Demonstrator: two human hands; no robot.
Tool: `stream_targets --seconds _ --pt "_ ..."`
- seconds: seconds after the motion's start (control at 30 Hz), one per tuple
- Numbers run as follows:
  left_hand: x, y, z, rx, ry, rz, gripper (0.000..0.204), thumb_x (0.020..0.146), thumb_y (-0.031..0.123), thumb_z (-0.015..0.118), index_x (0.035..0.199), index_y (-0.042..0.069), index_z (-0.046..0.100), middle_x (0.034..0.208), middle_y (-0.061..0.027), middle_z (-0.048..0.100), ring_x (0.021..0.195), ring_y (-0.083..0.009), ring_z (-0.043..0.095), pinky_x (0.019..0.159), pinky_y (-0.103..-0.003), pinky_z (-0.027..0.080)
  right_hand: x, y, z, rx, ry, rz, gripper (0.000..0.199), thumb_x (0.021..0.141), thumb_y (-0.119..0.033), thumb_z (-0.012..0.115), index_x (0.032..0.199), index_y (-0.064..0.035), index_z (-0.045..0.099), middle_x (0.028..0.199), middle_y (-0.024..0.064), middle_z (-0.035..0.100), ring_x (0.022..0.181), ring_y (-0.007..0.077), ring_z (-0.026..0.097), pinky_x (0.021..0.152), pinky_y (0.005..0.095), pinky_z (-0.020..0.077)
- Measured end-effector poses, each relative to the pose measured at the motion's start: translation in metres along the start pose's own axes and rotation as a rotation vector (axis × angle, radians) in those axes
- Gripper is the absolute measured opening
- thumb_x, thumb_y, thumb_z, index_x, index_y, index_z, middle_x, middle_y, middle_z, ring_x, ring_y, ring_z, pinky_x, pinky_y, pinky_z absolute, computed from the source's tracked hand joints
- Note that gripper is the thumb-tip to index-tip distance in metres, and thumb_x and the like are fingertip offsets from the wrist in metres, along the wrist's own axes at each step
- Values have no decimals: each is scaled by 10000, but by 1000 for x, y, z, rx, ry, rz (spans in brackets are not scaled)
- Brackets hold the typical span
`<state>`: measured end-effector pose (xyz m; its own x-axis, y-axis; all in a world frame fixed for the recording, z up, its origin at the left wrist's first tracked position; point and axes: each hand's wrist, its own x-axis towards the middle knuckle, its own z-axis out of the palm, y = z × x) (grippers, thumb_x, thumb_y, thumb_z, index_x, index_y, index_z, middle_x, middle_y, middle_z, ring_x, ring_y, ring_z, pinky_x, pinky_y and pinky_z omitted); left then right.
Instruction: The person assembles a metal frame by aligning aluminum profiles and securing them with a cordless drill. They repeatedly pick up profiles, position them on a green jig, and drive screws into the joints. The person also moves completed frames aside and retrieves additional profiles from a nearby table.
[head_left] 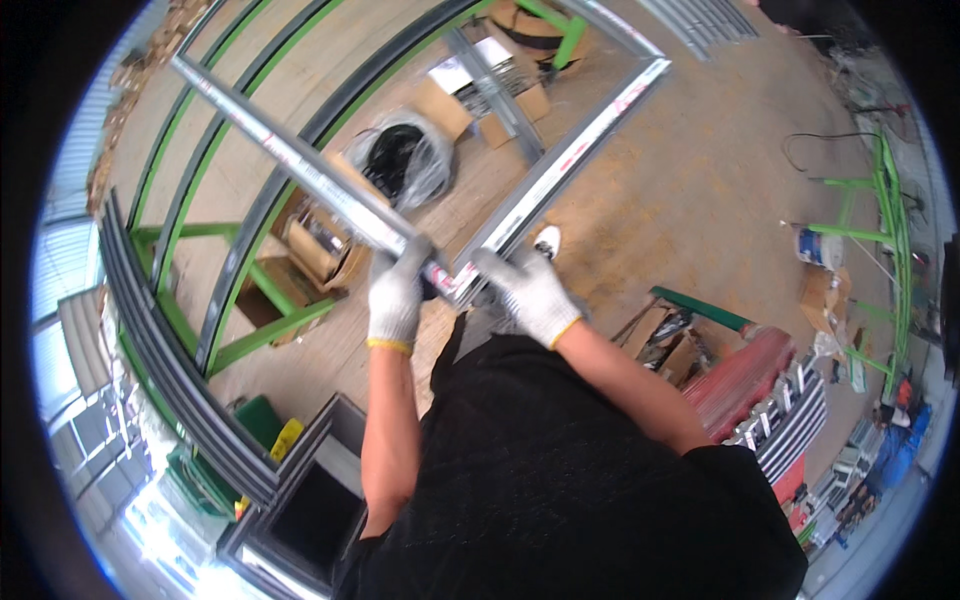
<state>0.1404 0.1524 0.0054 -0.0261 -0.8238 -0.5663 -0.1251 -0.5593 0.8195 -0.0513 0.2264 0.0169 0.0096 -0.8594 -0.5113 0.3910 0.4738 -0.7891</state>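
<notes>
A rectangular metal frame [310,170], its bars faced with printed white film, is held up before me with one corner close to my body. My left hand [396,300], in a white knitted glove, is closed around the left bar beside that corner. Just across the corner, my right hand [532,298] in a matching glove grips the right bar [565,165]. The fingers of both hands are partly hidden by the gloves and bars. Part of the frame's far side runs out of the picture at the top.
Green racks with dark padded rails [235,245] stand at left, with long dark profiles alongside. Beyond the frame lie a plastic bag with black material [405,160] and a cardboard box [440,108]. A red stack [745,380] is at right, near a green stand [885,230].
</notes>
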Motion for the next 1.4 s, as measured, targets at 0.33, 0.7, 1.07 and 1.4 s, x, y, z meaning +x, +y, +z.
stream_targets --seconds 0.33,0.7,1.07,1.4 --pt "-17 -5 -41 -51 113 10 271 1002 276 680 1025 15 611 806 -77 682 642 -155 645 581 -289 506 35 -43 -85 -259 264 -223 662 943 -507 767 1320 20 629 1097 172 743 958 244 702 878 365 564" --pt "35 120 29 140 568 435 437 1042 270 673 1307 -62 571 1118 -116 660 970 -171 627 872 -323 528 97 -141 -204 -472 691 -286 956 858 -422 836 1529 93 389 1124 293 743 1058 377 746 898 403 585" --pt "235 174 280 -640 -218 -74 383 1033 458 646 1067 78 664 1058 -99 705 1020 -274 660 944 -423 538 98 -163 -207 -430 564 -200 802 874 -372 814 1486 -10 444 1205 290 715 1122 432 711 942 460 566" --pt "242 179 323 -738 -149 47 104 968 149 646 969 61 590 821 -56 612 755 -201 617 778 -371 569 112 -146 -191 -324 507 -338 635 977 -174 723 1442 19 336 1182 241 648 1090 301 688 932 423 540"
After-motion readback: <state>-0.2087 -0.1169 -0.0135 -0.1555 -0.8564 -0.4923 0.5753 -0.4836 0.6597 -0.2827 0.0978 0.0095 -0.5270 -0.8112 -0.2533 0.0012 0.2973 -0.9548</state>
